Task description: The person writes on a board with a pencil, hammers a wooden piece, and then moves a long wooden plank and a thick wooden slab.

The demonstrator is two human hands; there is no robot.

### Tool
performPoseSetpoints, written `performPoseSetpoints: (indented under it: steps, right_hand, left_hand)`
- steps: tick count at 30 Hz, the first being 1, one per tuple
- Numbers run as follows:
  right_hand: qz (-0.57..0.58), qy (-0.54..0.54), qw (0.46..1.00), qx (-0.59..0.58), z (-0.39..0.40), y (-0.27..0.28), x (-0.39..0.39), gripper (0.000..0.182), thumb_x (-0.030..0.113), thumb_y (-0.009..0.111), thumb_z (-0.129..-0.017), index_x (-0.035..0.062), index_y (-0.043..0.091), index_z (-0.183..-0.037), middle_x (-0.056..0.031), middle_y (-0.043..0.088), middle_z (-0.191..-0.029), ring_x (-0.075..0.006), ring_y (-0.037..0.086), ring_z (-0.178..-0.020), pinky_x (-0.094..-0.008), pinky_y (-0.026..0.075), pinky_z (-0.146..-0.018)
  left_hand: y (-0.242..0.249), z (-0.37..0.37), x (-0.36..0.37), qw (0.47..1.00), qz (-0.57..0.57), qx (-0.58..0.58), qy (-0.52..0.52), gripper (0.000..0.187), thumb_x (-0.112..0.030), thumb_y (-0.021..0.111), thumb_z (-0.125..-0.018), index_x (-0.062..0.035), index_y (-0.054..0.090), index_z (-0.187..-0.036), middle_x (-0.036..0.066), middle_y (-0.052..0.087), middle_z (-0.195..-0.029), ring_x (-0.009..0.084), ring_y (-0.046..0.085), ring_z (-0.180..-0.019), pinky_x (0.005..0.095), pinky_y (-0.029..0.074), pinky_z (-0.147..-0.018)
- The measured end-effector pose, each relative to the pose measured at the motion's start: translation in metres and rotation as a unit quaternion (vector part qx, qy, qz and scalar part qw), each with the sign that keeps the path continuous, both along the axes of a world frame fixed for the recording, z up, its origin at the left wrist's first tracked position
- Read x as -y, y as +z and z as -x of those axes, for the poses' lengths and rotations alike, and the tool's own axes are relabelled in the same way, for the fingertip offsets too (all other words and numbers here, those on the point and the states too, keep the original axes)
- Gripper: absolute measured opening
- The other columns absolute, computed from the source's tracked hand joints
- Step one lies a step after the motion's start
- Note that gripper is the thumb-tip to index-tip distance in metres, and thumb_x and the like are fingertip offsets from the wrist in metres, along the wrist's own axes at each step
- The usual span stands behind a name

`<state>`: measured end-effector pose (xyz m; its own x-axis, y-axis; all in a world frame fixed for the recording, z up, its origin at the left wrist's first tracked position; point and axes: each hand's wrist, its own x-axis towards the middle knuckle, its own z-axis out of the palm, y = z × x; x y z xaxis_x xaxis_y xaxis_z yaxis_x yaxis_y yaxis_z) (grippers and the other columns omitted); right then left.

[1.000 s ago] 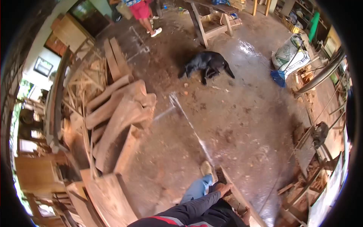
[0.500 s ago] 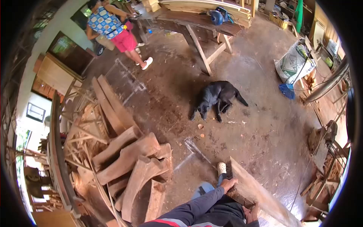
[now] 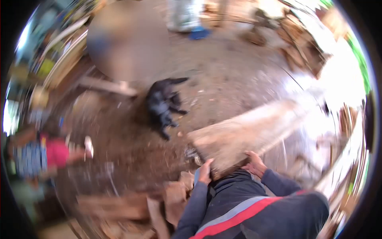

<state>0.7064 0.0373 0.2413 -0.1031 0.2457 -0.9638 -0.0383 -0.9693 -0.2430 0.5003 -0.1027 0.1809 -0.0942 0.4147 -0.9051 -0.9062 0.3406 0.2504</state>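
Note:
A thick wooden plank (image 3: 246, 131) is held in front of my body, stretching away toward the upper right. At its near left corner, my left hand (image 3: 205, 170) is closed on the edge. My right hand (image 3: 255, 164) grips the near right edge, with the fingers partly hidden by the wood. The plank's underside and far end are hard to make out, the far end fading into glare.
A black dog (image 3: 165, 103) lies on the floor beyond the plank. Rough timber pieces (image 3: 115, 207) are piled at lower left. A person in pink shorts (image 3: 57, 153) stands at far left. A blue broom head (image 3: 199, 32) is near the top.
My view has swung to the right, blurring the surroundings. The plank now points up and right instead of lying along my right side, and both hands still hold it.

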Motion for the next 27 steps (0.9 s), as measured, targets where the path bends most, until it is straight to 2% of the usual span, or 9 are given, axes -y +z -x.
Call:
performPoseSetpoints:
  steps: [2, 4, 10, 12, 13, 15, 19, 22, 27]
  right_hand:
    - [-0.03, -0.031, 0.992, 0.121, 0.039, 0.001, 0.033, 0.056, 0.028, 0.07, -0.077, -0.0031, 0.05, -0.119, -0.0194, 0.048, -0.116, -0.0297, 0.057, -0.078, -0.0481, 0.056, -0.058]
    - [-0.044, -0.072, 0.993, 0.087, 0.069, 0.007, 0.054, 0.054, 0.023, 0.072, -0.076, -0.0082, 0.051, -0.114, -0.0196, 0.047, -0.106, -0.0248, 0.052, -0.065, -0.0475, 0.057, -0.053]
    - [-0.044, -0.074, 0.992, 0.092, 0.152, -0.005, 0.088, 0.049, 0.022, 0.069, -0.079, -0.0136, 0.052, -0.108, -0.0219, 0.05, -0.097, -0.0271, 0.059, -0.062, -0.0468, 0.058, -0.055]
    - [-0.267, 0.208, 0.941, 0.022, 0.155, -0.01, 0.102, 0.047, 0.022, 0.066, -0.081, -0.016, 0.052, -0.106, -0.023, 0.051, -0.096, -0.0282, 0.059, -0.06, -0.045, 0.058, -0.056]
    - [-0.26, 0.203, 0.944, 0.023, 0.176, -0.007, 0.105, 0.047, 0.022, 0.066, -0.081, -0.016, 0.052, -0.106, -0.023, 0.051, -0.096, -0.0282, 0.059, -0.06, -0.045, 0.058, -0.056]
    - [-0.066, -0.052, 0.992, 0.094, 0.21, 0.012, 0.095, 0.046, 0.022, 0.063, -0.083, -0.0127, 0.052, -0.11, -0.0239, 0.051, -0.097, -0.0306, 0.061, -0.061, -0.0442, 0.058, -0.056]
    - [-0.035, -0.037, 0.994, 0.096, 0.229, 0.017, 0.106, 0.042, 0.021, 0.062, -0.084, -0.0052, 0.054, -0.115, -0.0244, 0.052, -0.094, -0.0336, 0.063, -0.062, -0.0449, 0.057, -0.055]
    - [-0.065, 0.072, 0.988, 0.117, 0.236, 0.023, 0.118, 0.044, 0.025, 0.059, -0.086, -0.0052, 0.053, -0.117, -0.021, 0.058, -0.082, -0.0296, 0.064, -0.058, -0.0411, 0.054, -0.051]
    - [-0.01, -0.007, 0.994, 0.109, 0.257, 0.017, 0.137, 0.048, 0.033, 0.059, -0.082, -0.0116, 0.059, -0.098, -0.0215, 0.063, -0.076, -0.0251, 0.053, -0.045, -0.035, 0.043, -0.043]
  left_hand:
    - [0.017, 0.034, 0.026, 0.998, -0.029, 0.055, 0.004, 0.05, -0.022, 0.065, -0.079, 0.0064, 0.051, -0.118, 0.017, 0.06, -0.113, 0.0284, 0.061, -0.099, 0.0422, 0.05, -0.087]
    - [0.024, 0.068, 0.045, 0.995, -0.062, 0.071, -0.02, 0.049, -0.024, 0.06, -0.081, 0.0065, 0.05, -0.118, 0.018, 0.059, -0.114, 0.0311, 0.061, -0.101, 0.0427, 0.05, -0.088]
    - [-0.011, 0.157, 0.084, 0.999, -0.018, 0.022, -0.044, 0.046, -0.027, 0.061, -0.08, 0.0022, 0.055, -0.115, 0.014, 0.062, -0.11, 0.0303, 0.061, -0.098, 0.0407, 0.048, -0.087]
    - [-0.004, 0.174, 0.087, 0.998, 0.007, 0.046, -0.05, 0.046, -0.027, 0.061, -0.079, 0.0007, 0.055, -0.116, 0.013, 0.062, -0.11, 0.0306, 0.06, -0.099, 0.0419, 0.048, -0.087]
    - [-0.005, 0.19, 0.087, 0.996, 0.016, 0.058, -0.064, 0.047, -0.028, 0.062, -0.079, 0.0001, 0.055, -0.116, 0.014, 0.061, -0.111, 0.0308, 0.06, -0.099, 0.0423, 0.048, -0.087]
    - [0.0, 0.208, 0.087, 0.994, 0.019, 0.066, -0.08, 0.047, -0.029, 0.062, -0.079, -0.0009, 0.055, -0.115, 0.014, 0.062, -0.11, 0.0315, 0.06, -0.098, 0.043, 0.049, -0.086]
    - [-0.009, 0.237, 0.105, 0.993, 0.008, 0.059, -0.102, 0.043, -0.03, 0.061, -0.081, -0.0026, 0.055, -0.114, 0.013, 0.062, -0.109, 0.031, 0.061, -0.097, 0.0431, 0.049, -0.087]
    - [0.007, 0.245, 0.108, 0.989, -0.001, 0.11, -0.103, 0.041, -0.028, 0.061, -0.082, -0.0022, 0.055, -0.113, 0.012, 0.062, -0.109, 0.0291, 0.061, -0.097, 0.0421, 0.049, -0.087]
    - [0.006, 0.265, 0.132, 0.992, 0.016, 0.074, -0.1, 0.045, -0.028, 0.063, -0.083, 0.0002, 0.052, -0.117, 0.012, 0.059, -0.114, 0.027, 0.061, -0.099, 0.0413, 0.049, -0.089]
